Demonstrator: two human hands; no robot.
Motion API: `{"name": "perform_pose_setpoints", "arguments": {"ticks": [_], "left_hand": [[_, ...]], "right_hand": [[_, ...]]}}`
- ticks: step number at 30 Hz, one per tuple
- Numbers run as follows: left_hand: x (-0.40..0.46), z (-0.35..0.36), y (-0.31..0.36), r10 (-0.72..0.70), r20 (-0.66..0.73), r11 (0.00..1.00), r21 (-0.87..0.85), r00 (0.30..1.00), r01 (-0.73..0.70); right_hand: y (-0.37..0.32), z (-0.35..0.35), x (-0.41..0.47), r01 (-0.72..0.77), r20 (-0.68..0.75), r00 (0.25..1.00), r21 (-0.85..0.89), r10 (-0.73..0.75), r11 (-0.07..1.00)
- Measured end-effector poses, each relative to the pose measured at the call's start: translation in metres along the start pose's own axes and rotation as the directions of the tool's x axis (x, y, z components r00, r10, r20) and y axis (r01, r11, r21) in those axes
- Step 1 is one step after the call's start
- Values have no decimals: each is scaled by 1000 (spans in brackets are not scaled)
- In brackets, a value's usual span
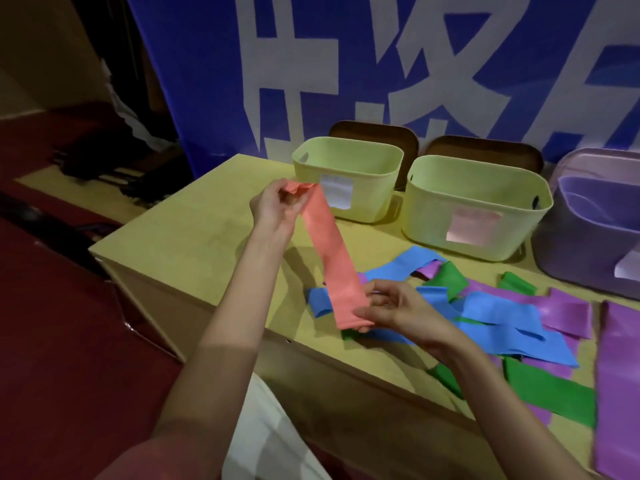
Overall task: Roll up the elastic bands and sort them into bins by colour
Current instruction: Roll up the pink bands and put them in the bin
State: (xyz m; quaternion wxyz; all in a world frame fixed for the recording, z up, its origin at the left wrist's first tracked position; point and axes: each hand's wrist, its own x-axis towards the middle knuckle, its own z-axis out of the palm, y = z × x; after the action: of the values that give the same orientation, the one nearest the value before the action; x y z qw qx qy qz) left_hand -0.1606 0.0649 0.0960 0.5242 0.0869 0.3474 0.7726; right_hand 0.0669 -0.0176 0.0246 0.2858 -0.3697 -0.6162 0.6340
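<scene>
a salmon-pink band is showing against the pale wooden table; blue bands, purple bands and green bands are lying mixed, two yellow-green bins and a lilac bin are standing before a blue banner with white characters

1. Your left hand and right hand are bare: you wear no gloves, rings or watch.
2. Both of your forearms are uncovered as far as the view shows.
3. A cream-white garment shows at your torso, low in view.
</scene>
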Motion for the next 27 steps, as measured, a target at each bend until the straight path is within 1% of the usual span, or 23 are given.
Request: {"name": "perform_pose_setpoints", "arguments": {"ticks": [3, 6, 8, 10, 12, 14, 15, 16, 18, 20, 21, 22, 23, 25, 27], "left_hand": [[17, -16, -1, 28, -132, 989, 147, 991, -8], [38, -30, -5, 70, -266, 954, 300, 961, 14], [50, -35, -7, 99, -295, 934, 356, 950, 13], [57, -37, -9, 110, -286, 923, 384, 952, 8], [63, -39, -10, 109, -243, 922, 387, 964, -6], [72, -45, -11, 93, -183, 915, 403, 979, -12], [77, -50, -11, 74, -145, 904, 427, 987, -5], [82, -56, -12, 49, -103, 887, 462, 993, 4], [87, -69, -13, -13, -19, 842, 540, 1000, 21], [88, -83, -12, -35, 58, 804, 595, 998, -6], [83, -87, -10, -17, 106, 766, 640, 994, -55], [76, -90, -8, 10, 158, 706, 698, 987, -119], [64, -94, -5, 28, 213, 625, 759, 977, -183], [37, -103, -1, 3, 341, 469, 830, 940, -302], [7, -115, 1, -55, 451, 362, 840, 891, -404]], "right_hand": [[1, 15, 15, -43, -21, 999, -79, 41, 996], [1, 33, 29, -100, -68, 993, -105, 93, 989], [3, 46, 40, -110, -133, 987, -131, 93, 985], [6, 57, 50, -122, -208, 973, -124, 95, 985], [9, 67, 60, -143, -264, 956, -52, 125, 988], [10, 76, 68, -156, -273, 947, 64, 168, 986], [9, 81, 71, -163, -264, 947, 95, 182, 982], [9, 84, 72, -169, -256, 948, 95, 188, 981], [10, 88, 75, -183, -253, 949, 35, 186, 982], [13, 89, 76, -195, -256, 948, -7, 187, 981], [15, 89, 76, -199, -258, 947, -15, 189, 980], [16, 89, 76, -200, -261, 947, -14, 190, 980], [18, 88, 76, -199, -262, 946, -5, 191, 980], [20, 87, 76, -193, -261, 945, 30, 194, 981], [21, 86, 76, -198, -262, 943, 60, 207, 978]]}}
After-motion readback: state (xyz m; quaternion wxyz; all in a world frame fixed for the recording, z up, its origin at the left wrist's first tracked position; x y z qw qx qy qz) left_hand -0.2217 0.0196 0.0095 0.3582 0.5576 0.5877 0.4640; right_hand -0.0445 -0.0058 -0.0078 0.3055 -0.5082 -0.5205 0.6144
